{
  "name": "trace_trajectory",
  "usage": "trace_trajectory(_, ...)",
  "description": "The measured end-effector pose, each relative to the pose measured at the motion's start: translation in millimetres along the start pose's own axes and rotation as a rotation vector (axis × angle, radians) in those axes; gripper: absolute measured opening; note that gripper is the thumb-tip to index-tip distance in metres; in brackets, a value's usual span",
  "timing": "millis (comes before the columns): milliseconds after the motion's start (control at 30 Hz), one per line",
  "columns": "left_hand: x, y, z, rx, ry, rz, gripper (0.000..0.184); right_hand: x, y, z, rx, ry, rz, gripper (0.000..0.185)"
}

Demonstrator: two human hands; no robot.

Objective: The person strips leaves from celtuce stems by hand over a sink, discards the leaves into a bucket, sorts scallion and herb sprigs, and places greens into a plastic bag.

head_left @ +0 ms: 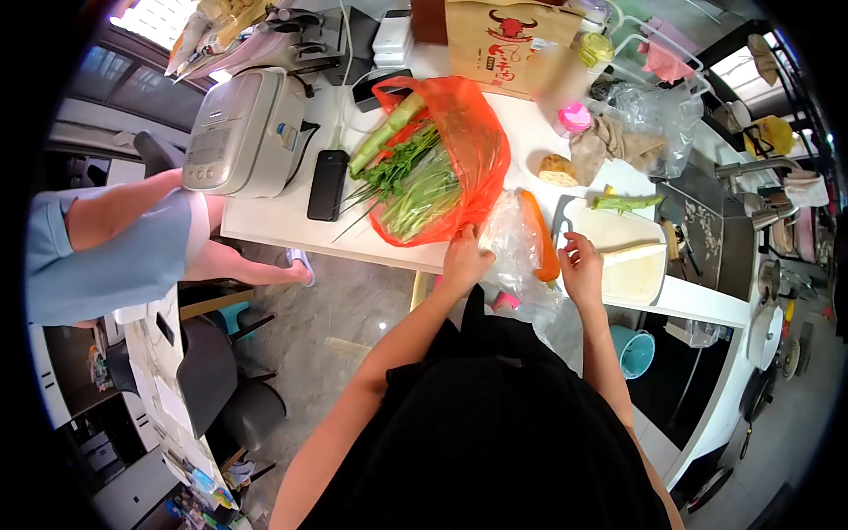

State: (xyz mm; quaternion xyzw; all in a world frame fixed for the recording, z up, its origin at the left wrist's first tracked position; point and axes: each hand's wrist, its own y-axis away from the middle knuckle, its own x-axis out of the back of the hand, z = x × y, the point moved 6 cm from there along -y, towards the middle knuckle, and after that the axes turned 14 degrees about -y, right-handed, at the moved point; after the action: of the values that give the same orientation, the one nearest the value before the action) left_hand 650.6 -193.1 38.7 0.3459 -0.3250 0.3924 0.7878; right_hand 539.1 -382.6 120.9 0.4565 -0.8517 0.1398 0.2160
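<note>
A red plastic bag (481,146) lies gaping on the counter, holding leafy greens (424,190) and a thick green stalk (389,132). At its near edge, my left hand (468,261) has its fingers curled against the red plastic, seemingly gripping it. My right hand (580,269) is at the left edge of the white cutting board (632,281), fingers loosely bent and apart, nothing visible in them. Between my hands lie a carrot (541,238) and a crumpled clear plastic bag (511,231). On the board are a long pale piece (632,253) and a green stem (627,203).
A rice cooker (243,132) and a black phone-like device (328,185) are on the left. Behind stand a brown paper bag (508,49) and a pink-lidded jar (574,119). The sink (702,230) is at right. Another person (115,238) is at far left.
</note>
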Motion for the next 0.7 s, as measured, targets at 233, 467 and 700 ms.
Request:
trace_trajectory(233, -27.4, 5.9, -17.2, 0.055, 0.762, -0.602, 0.052, 2.1, 1.1, -5.8, 0.011, -0.026, 0.025, 0.026)
trace_trajectory(467, 19.7, 38.1, 11.8, -0.237, 0.88, -0.425, 0.057, 8.8, 2.4, -15.8, -0.037, -0.107, 0.04, 0.027)
trace_trajectory(700, 28.7, 44.5, 19.8, -0.301, 0.751, -0.349, 0.056, 17.1, 0.9, -18.5, -0.001, -0.129, 0.046, 0.035)
